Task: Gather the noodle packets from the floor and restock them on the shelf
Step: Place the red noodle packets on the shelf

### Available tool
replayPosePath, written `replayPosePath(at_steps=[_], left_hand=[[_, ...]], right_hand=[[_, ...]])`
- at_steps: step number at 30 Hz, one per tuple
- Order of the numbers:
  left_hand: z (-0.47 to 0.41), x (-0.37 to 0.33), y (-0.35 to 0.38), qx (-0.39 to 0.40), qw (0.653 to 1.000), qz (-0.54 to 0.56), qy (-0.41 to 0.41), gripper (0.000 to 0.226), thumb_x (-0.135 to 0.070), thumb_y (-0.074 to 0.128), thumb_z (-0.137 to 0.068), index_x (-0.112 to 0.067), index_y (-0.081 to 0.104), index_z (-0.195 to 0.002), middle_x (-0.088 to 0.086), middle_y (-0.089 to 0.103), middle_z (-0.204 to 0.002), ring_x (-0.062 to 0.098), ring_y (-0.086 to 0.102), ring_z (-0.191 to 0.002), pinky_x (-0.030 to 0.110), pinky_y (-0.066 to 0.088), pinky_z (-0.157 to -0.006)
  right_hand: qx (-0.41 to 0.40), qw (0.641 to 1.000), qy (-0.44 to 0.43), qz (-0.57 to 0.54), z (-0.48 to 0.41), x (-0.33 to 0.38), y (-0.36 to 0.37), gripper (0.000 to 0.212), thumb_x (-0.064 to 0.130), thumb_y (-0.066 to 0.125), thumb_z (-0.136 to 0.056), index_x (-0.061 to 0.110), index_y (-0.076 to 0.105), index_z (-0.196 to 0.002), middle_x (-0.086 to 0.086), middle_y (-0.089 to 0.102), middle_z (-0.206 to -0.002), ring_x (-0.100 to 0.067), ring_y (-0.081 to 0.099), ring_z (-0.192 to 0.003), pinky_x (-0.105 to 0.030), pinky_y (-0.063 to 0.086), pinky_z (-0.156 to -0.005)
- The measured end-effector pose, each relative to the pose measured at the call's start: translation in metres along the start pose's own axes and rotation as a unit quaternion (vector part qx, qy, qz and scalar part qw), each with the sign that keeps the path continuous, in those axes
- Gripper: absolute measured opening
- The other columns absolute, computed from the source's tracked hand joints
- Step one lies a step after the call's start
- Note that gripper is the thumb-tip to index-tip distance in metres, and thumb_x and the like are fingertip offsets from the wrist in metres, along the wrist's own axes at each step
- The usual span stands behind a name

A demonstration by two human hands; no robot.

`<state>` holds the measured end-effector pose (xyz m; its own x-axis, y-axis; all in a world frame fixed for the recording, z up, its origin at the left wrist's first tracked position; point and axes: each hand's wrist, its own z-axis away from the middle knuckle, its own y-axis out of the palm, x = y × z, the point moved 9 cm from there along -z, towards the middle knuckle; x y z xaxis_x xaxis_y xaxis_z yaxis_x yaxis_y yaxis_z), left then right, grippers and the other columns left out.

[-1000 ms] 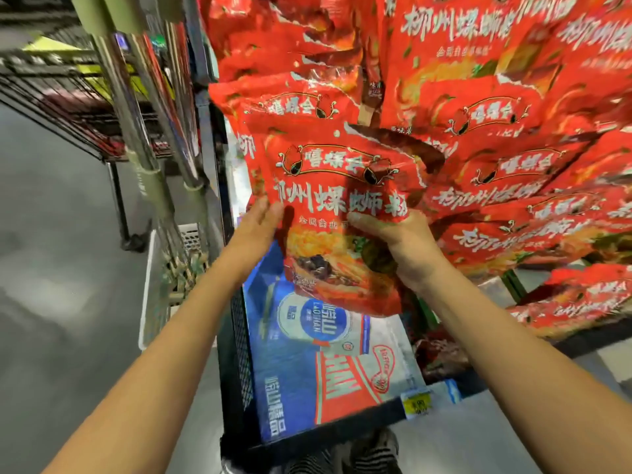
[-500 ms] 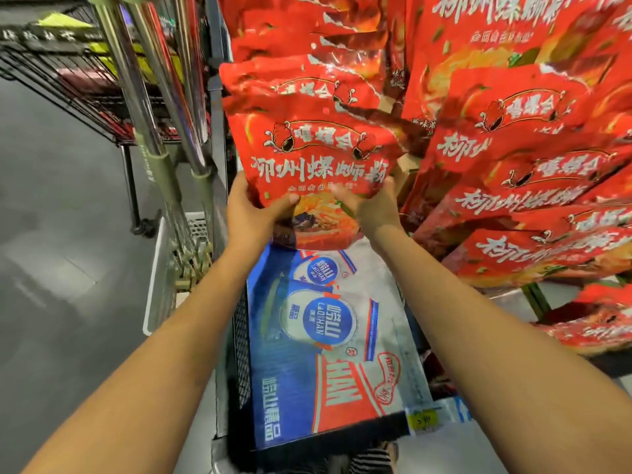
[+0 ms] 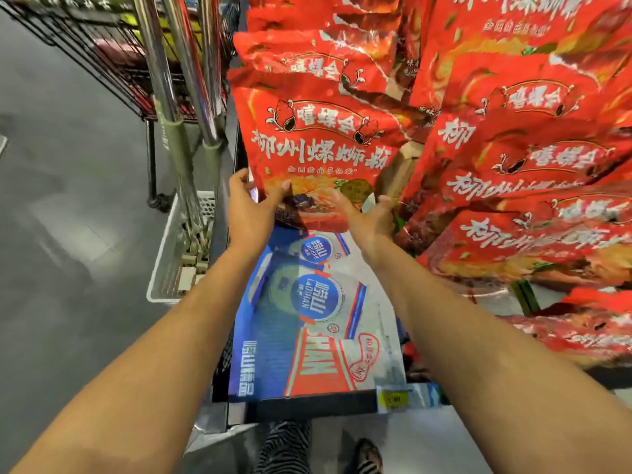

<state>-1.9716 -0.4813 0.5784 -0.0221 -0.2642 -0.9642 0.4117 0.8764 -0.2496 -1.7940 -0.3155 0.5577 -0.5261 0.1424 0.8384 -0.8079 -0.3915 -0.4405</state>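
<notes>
head view: left hand pinches the lower corner of a red noodle packet; right hand seems, through blur, to cup its bottom edge, propping it upright against the stacked packets on the shelf. since half a second ago, the packet sits higher and deeper in.

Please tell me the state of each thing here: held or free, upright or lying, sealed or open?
red noodle packet, upright, sealed, held at its lower edge by both hands
left hand, grips the packet's lower left corner
right hand, grips the packet's lower right corner
shelf packets, sealed, piled overlapping and tilted
blue carton, lying flat on the shelf
white basket, standing on the floor
</notes>
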Motion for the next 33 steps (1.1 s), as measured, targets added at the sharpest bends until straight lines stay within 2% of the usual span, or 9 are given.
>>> replayPosePath(at_steps=[3, 6, 9, 12, 16, 19, 25, 28, 33], left_hand=[[0.011, -0.005, -0.003, -0.028, 0.998, -0.056, -0.005, 0.073, -0.041, 0.072, -0.088, -0.009, 0.038, -0.144, 0.007, 0.055, -0.136, 0.022, 0.053, -0.124, 0.024, 0.039, -0.090], [0.032, -0.016, -0.007, -0.047, 0.994, -0.097, 0.005, 0.076, -0.043, 0.071, -0.088, -0.010, 0.036, -0.147, 0.007, 0.051, -0.145, 0.024, 0.049, -0.131, 0.029, 0.038, -0.099], [0.067, -0.020, -0.018, -0.081, 0.986, -0.143, 0.021, 0.077, -0.045, 0.070, -0.088, -0.006, 0.037, -0.146, 0.010, 0.051, -0.145, 0.027, 0.048, -0.132, 0.035, 0.038, -0.105], [0.118, -0.009, -0.042, -0.120, 0.959, -0.257, 0.027, 0.076, -0.050, 0.067, -0.087, -0.004, 0.043, -0.143, 0.018, 0.057, -0.136, 0.035, 0.052, -0.126, 0.043, 0.038, -0.103], [0.201, 0.015, -0.079, -0.130, 0.897, -0.422, 0.002, 0.087, -0.066, 0.055, -0.084, -0.001, 0.045, -0.140, 0.025, 0.054, -0.133, 0.042, 0.051, -0.121, 0.048, 0.036, -0.099], [0.264, 0.035, -0.114, -0.141, 0.853, -0.501, -0.024, 0.080, -0.062, 0.058, -0.087, -0.005, 0.043, -0.141, 0.026, 0.045, -0.143, 0.043, 0.042, -0.131, 0.049, 0.029, -0.105], [0.387, 0.097, -0.183, -0.127, 0.811, -0.555, -0.136, 0.086, -0.069, 0.048, -0.089, -0.011, 0.033, -0.152, 0.025, 0.025, -0.158, 0.041, 0.021, -0.146, 0.050, 0.016, -0.118], [0.445, 0.136, -0.212, -0.116, 0.793, -0.563, -0.204, 0.088, -0.072, 0.040, -0.090, -0.013, 0.026, -0.155, 0.024, 0.021, -0.160, 0.038, 0.016, -0.149, 0.049, 0.014, -0.120], [0.535, 0.207, -0.257, -0.080, 0.771, -0.552, -0.308, 0.093, -0.077, 0.033, -0.089, -0.018, 0.014, -0.158, 0.021, 0.013, -0.163, 0.036, 0.010, -0.151, 0.049, 0.010, -0.121]], right_hand=[[0.035, 0.999, -0.001, 0.036, 0.006, 0.002, -0.002, 0.106, 0.063, 0.072, -0.075, 0.002, 0.024, -0.146, -0.017, 0.042, -0.146, -0.035, 0.041, -0.134, -0.043, 0.037, -0.110], [0.068, 0.994, -0.015, 0.088, 0.018, -0.001, -0.005, 0.101, 0.059, 0.069, -0.081, -0.002, 0.022, -0.146, -0.024, 0.040, -0.145, -0.038, 0.038, -0.136, -0.043, 0.034, -0.109], [0.112, 0.986, -0.051, 0.109, 0.043, -0.008, -0.008, 0.092, 0.059, 0.072, -0.078, 0.000, 0.033, -0.137, -0.022, 0.050, -0.135, -0.038, 0.046, -0.128, -0.046, 0.040, -0.103], [0.162, 0.962, -0.109, 0.192, 0.083, -0.022, -0.013, 0.101, 0.062, 0.070, -0.078, 0.005, 0.024, -0.148, -0.024, 0.043, -0.140, -0.040, 0.039, -0.132, -0.045, 0.036, -0.106], [0.196, 0.889, -0.232, 0.342, 0.154, -0.036, -0.019, 0.093, 0.063, 0.065, -0.081, 0.005, 0.032, -0.145, -0.024, 0.043, -0.138, -0.039, 0.038, -0.131, -0.043, 0.035, -0.104], [0.213, 0.800, -0.350, 0.439, 0.214, -0.047, -0.012, 0.087, 0.067, 0.058, -0.083, 0.004, 0.038, -0.139, -0.024, 0.043, -0.139, -0.037, 0.038, -0.130, -0.043, 0.034, -0.103], [0.273, 0.676, -0.486, 0.483, 0.341, -0.088, 0.017, 0.081, 0.068, 0.055, -0.083, 0.008, 0.039, -0.135, -0.020, 0.046, -0.133, -0.036, 0.039, -0.127, -0.043, 0.035, -0.100], [0.310, 0.625, -0.510, 0.504, 0.399, -0.126, 0.035, 0.082, 0.071, 0.054, -0.083, 0.009, 0.039, -0.135, -0.019, 0.047, -0.132, -0.036, 0.040, -0.126, -0.042, 0.037, -0.099], [0.388, 0.578, -0.477, 0.537, 0.465, -0.210, 0.056, 0.083, 0.070, 0.051, -0.086, 0.007, 0.037, -0.137, -0.021, 0.043, -0.138, -0.037, 0.035, -0.132, -0.044, 0.035, -0.104]])
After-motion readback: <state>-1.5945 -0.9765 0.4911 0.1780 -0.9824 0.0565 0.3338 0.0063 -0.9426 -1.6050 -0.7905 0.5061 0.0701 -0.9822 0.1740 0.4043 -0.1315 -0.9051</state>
